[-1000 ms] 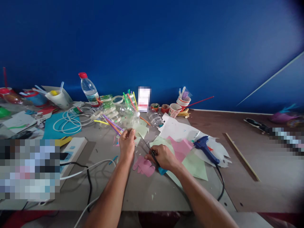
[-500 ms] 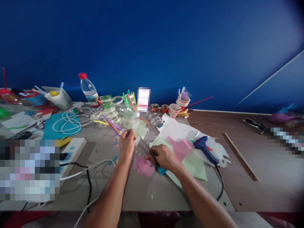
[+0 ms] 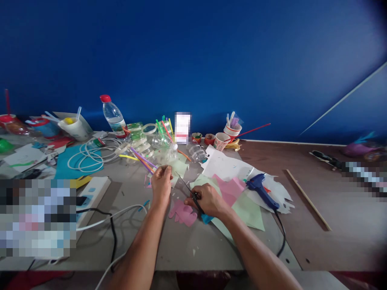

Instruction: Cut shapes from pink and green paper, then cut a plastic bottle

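My left hand [image 3: 161, 186] pinches a small piece of pale green paper [image 3: 178, 168] above the grey table [image 3: 181, 245]. My right hand [image 3: 208, 200] grips black scissors [image 3: 189, 190], whose blades point up and left at the paper's edge. A pink cut-out shaped like a hand [image 3: 183, 212] lies on the table just below and between both hands. Pink and green paper sheets [image 3: 238, 199] lie under and to the right of my right wrist.
A blue glue gun [image 3: 260, 188] with a black cord rests on white paper to the right. Coloured straws [image 3: 142, 158], clear plastic bottle pieces, a water bottle [image 3: 113, 116], paper cups [image 3: 222, 140], coiled white cable [image 3: 87, 155] and a power strip [image 3: 90, 190] crowd the left and back. A wooden stick [image 3: 308, 199] lies right.
The scissor blades have shifted slightly toward the green paper. Both hands stay in nearly the same place; the view dipped a little.
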A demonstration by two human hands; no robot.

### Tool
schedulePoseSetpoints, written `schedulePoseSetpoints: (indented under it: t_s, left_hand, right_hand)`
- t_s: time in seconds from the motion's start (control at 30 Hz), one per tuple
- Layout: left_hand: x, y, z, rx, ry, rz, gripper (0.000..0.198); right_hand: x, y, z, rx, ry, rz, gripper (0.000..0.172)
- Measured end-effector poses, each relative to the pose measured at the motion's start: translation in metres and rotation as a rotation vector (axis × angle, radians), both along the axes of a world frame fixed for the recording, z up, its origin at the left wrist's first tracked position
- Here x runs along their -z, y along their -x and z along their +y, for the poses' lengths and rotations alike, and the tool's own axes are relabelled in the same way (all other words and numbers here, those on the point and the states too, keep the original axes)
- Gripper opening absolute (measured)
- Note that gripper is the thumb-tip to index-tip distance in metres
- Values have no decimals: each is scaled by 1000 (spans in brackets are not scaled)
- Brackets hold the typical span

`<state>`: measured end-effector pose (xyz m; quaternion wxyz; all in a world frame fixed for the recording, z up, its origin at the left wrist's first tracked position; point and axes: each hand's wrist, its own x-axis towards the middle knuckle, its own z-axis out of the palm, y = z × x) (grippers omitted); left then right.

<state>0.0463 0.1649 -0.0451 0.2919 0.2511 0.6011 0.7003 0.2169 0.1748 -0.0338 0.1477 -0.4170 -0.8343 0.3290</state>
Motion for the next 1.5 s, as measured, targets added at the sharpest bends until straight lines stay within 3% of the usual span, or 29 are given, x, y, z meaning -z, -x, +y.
schedulePoseSetpoints:
  t_s: [0.33, 0.63, 1.0, 1.17, 1.5]
  left_hand:
    - [5, -3, 1, 63, -34, -153, 28]
    - [-1, -15, 1, 123, -36, -247, 37]
    - [2, -21, -2, 211, -87, -334, 32]
    - [4, -23, -4, 262, -101, -327, 31]
    - [-7, -34, -14, 430, -42, -415, 28]
  right_hand:
    - [0, -1, 1, 15, 32, 43, 32]
    - [1, 0, 2, 51, 58, 113, 28]
    - [-3, -1, 2, 41, 153, 178, 28]
    - [1, -1, 3, 46, 225, 243, 31]
    - [2, -2, 6, 34, 350, 428, 44]
